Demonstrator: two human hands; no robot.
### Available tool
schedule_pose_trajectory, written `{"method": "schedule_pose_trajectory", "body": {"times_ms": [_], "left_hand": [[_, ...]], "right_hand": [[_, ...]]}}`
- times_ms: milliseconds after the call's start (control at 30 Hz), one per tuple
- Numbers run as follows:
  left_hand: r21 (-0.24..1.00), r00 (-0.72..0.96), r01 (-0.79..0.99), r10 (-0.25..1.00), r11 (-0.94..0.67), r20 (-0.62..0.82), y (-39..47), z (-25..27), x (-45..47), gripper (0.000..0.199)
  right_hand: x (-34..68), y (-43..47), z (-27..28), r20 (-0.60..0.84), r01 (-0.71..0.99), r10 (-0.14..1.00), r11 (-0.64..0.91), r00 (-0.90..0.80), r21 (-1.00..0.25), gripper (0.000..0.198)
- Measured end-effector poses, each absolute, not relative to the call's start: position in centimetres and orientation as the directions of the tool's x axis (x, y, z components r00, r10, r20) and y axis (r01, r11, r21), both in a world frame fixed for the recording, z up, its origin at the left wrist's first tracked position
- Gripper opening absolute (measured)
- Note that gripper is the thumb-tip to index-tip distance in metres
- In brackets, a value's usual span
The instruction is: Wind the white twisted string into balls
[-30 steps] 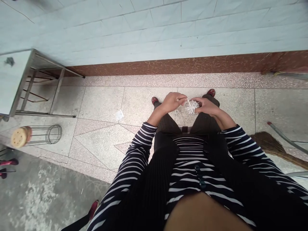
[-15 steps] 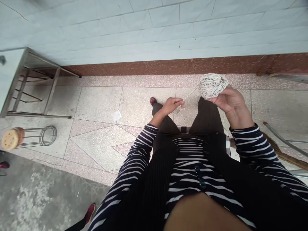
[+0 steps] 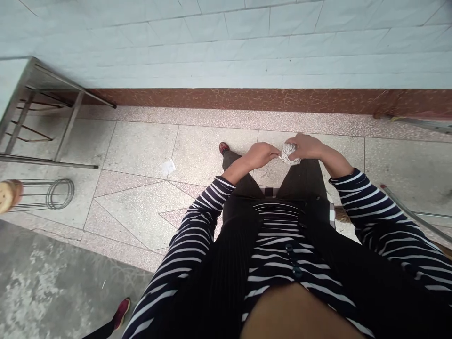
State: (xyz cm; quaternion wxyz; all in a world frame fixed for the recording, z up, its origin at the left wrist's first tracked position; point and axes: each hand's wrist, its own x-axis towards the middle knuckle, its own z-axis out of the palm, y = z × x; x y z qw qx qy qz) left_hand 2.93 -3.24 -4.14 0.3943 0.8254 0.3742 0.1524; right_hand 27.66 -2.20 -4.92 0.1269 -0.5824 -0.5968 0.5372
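Above my lap is a ball of white yarn (image 3: 290,152) flecked with dark. My right hand (image 3: 306,146) is wrapped over its top and right side, hiding much of it. Close to the ball's left side, my left hand (image 3: 263,154) is closed, with thumb and fingertips pinching the yarn strand. Only a very short piece of strand shows between the two hands.
A metal-legged table (image 3: 67,129) stands at the left by the tiled wall (image 3: 240,56). Nearer is a round-topped wire stool (image 3: 45,194). White paper (image 3: 168,166) lies on the floor. Another person's shoe (image 3: 122,310) shows at lower left.
My right hand has brought the yarn ball down and left, and turned over it. The strand between my hands has become much shorter. My view has shifted slightly.
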Motion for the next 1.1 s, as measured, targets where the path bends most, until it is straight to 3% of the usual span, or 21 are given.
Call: {"method": "schedule_pose_trajectory", "body": {"times_ms": [100, 200, 267, 400, 500, 600, 733, 900, 1000, 1100], "left_hand": [[0.683, 0.766, 0.486, 0.642, -0.545, -0.033, -4.2, -4.5, 3.0, 0.017], [0.684, 0.756, 0.471, 0.654, -0.558, 0.013, -4.4, -4.7, 2.8, 0.016], [0.76, 0.694, 0.457, 0.72, -0.461, 0.02, -4.3, -5.2, 2.7, 0.016], [0.962, 0.554, 0.261, 0.829, -0.083, -0.079, -4.8, -6.8, 3.2, 0.03], [0.976, 0.547, 0.19, 0.813, 0.11, -0.198, -5.3, -7.5, 3.6, 0.045], [0.95, 0.46, 0.295, 0.857, 0.1, -0.232, -5.0, -7.5, 3.2, 0.039], [0.918, 0.376, 0.393, 0.901, 0.058, -0.218, -4.3, -7.0, 1.9, 0.041], [0.942, 0.506, 0.301, 0.812, 0.149, -0.291, -5.6, -6.2, 0.5, 0.052], [0.966, 0.58, 0.146, 0.773, 0.214, -0.259, -6.5, -5.7, 0.1, 0.043], [0.967, 0.547, 0.193, 0.801, 0.164, -0.245, -6.4, -5.8, -0.4, 0.03]], "right_hand": [[28.6, -3.4, -5.6, -0.61, 0.461, 0.647, -0.415, -0.457, -0.785, 0.036], [29.0, -5.9, -5.6, -0.591, 0.307, 0.6, -0.513, -0.54, -0.802, 0.035], [28.9, -7.5, -5.6, -0.554, 0.19, 0.632, -0.55, -0.541, -0.813, 0.041], [28.3, -9.5, -5.8, -0.481, -0.012, 0.73, -0.555, -0.485, -0.832, 0.057], [28.1, -10.0, -6.1, -0.449, -0.169, 0.807, -0.539, -0.382, -0.825, 0.064], [28.1, -10.2, -5.9, -0.406, -0.309, 0.871, -0.48, -0.276, -0.821, 0.066], [28.1, -10.4, -4.7, -0.363, -0.292, 0.885, -0.443, -0.291, -0.848, 0.073], [28.6, -10.1, -3.2, -0.315, -0.259, 0.918, -0.373, -0.239, -0.891, 0.075], [29.5, -9.5, -3.1, -0.287, -0.25, 0.939, -0.328, -0.187, -0.911, 0.067], [30.3, -9.0, -3.1, -0.287, -0.268, 0.947, -0.316, -0.145, -0.91, 0.065]]}}
